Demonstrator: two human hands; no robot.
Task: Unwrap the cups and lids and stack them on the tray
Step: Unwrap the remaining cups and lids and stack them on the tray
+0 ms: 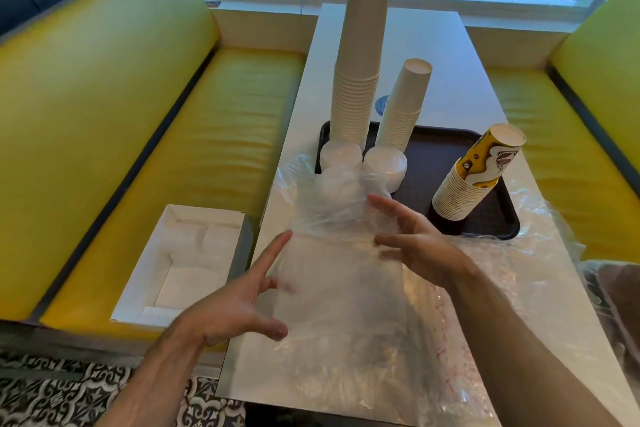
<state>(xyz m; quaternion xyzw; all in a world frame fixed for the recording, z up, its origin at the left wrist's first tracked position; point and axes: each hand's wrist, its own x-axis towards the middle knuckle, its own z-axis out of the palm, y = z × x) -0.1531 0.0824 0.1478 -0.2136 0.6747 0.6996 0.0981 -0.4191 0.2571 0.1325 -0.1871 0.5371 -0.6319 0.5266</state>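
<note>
A dark tray (450,152) lies across the white table. On it stand a tall stack of plain paper cups (360,66), a shorter plain stack (403,104) and a leaning stack of yellow printed cups (474,173). Two piles of white lids (386,163) sit at the tray's near left, one (339,154) partly behind clear plastic. A clear plastic wrapper (332,211) with lids inside lies in front of the tray. My left hand (242,298) and my right hand (415,239) hover on either side of the wrapper, fingers spread, holding nothing.
Loose clear plastic wrap (533,274) covers the near right of the table (446,55). An open white cardboard box (180,267) with wrapped lids sits on the yellow bench (194,135) to the left. Another yellow bench is on the right, a window behind.
</note>
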